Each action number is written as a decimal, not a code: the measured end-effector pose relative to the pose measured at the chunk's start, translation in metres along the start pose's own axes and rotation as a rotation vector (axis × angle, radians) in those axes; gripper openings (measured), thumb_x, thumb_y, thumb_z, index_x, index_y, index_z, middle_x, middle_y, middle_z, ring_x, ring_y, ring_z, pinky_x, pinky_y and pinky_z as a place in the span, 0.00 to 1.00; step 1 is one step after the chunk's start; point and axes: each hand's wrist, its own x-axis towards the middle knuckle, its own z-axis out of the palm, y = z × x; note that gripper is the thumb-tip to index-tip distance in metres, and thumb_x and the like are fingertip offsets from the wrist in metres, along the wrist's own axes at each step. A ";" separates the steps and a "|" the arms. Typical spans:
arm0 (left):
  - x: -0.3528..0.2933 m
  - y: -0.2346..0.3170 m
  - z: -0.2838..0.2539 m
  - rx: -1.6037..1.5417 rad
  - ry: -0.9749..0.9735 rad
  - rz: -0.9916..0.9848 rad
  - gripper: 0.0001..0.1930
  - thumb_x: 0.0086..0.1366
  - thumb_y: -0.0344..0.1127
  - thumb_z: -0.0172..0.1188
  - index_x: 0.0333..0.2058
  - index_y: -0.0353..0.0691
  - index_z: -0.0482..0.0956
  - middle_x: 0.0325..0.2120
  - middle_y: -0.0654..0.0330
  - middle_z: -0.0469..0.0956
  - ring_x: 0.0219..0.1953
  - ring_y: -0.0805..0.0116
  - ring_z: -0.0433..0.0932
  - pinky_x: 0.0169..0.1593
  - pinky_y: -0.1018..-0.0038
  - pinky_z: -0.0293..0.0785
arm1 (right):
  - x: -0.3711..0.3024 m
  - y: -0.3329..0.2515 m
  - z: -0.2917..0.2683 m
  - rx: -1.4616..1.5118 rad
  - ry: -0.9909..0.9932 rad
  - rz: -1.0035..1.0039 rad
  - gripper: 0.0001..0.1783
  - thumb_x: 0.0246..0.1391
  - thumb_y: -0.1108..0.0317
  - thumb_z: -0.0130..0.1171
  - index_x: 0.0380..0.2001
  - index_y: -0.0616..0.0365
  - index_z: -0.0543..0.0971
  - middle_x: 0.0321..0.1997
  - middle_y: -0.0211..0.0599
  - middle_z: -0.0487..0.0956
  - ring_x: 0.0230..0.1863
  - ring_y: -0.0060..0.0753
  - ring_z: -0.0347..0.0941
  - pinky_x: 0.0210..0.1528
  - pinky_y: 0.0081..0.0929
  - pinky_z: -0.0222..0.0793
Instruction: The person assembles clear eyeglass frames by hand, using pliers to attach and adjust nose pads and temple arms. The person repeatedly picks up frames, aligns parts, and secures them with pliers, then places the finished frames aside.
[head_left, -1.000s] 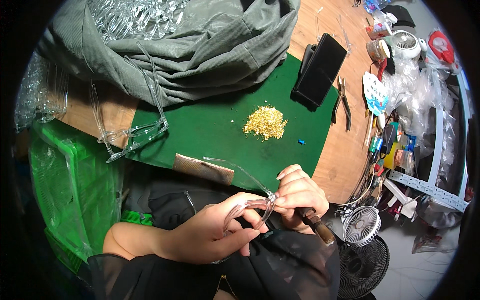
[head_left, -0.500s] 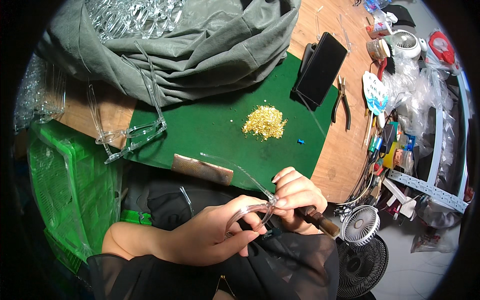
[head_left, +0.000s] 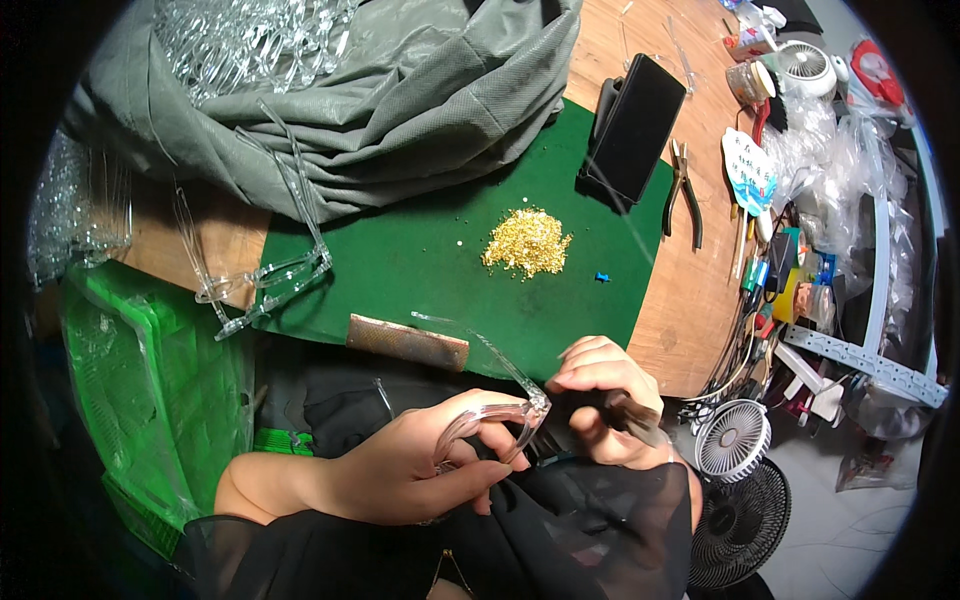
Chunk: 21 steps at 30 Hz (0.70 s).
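We have room over the green mat (head_left: 400,262) between the loose eyeglass frame (head_left: 268,275) at left and the gold pile (head_left: 526,243); far left, gray fabric (head_left: 400,125) blocks us; near, the held eyeglass frame (head_left: 490,411) juts from our left hand (head_left: 420,465).

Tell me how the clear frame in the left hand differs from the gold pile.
The clear frame is see-through; the gold pile is yellow. The frame is one connected piece; the pile is many tiny bits. The left hand holds the frame; the pile lies on the green mat. Both shine.
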 end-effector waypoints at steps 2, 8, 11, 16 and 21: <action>0.000 0.004 0.000 0.003 0.002 -0.045 0.24 0.59 0.19 0.51 0.54 0.31 0.57 0.37 0.55 0.73 0.28 0.74 0.75 0.33 0.82 0.72 | -0.005 -0.003 -0.015 -0.201 -0.188 0.161 0.15 0.37 0.76 0.61 0.33 0.63 0.72 0.31 0.42 0.74 0.32 0.41 0.71 0.35 0.31 0.68; 0.001 0.009 0.002 0.056 0.014 -0.101 0.22 0.58 0.19 0.52 0.52 0.31 0.61 0.37 0.55 0.73 0.28 0.74 0.76 0.32 0.83 0.73 | -0.004 -0.024 -0.021 -0.133 -0.525 0.514 0.12 0.49 0.67 0.57 0.34 0.63 0.69 0.28 0.43 0.71 0.32 0.44 0.69 0.35 0.34 0.65; 0.002 0.008 0.003 0.042 0.039 -0.110 0.20 0.58 0.19 0.52 0.50 0.31 0.62 0.36 0.55 0.74 0.28 0.74 0.76 0.32 0.82 0.73 | 0.005 -0.031 -0.022 -0.114 -0.603 0.572 0.14 0.51 0.65 0.55 0.35 0.64 0.68 0.29 0.44 0.72 0.34 0.45 0.69 0.36 0.35 0.65; 0.001 0.009 0.004 0.045 0.057 -0.104 0.18 0.58 0.20 0.53 0.47 0.30 0.63 0.35 0.55 0.75 0.27 0.74 0.76 0.33 0.82 0.74 | 0.015 -0.037 -0.021 -0.157 -0.646 0.522 0.14 0.51 0.65 0.55 0.36 0.64 0.68 0.30 0.46 0.72 0.35 0.47 0.69 0.38 0.36 0.65; 0.001 0.011 0.005 0.106 0.057 -0.107 0.18 0.58 0.21 0.53 0.48 0.30 0.62 0.35 0.55 0.76 0.27 0.75 0.76 0.32 0.82 0.73 | 0.021 -0.042 -0.024 -0.212 -0.650 0.499 0.14 0.50 0.65 0.55 0.35 0.63 0.68 0.30 0.45 0.71 0.35 0.46 0.68 0.39 0.36 0.65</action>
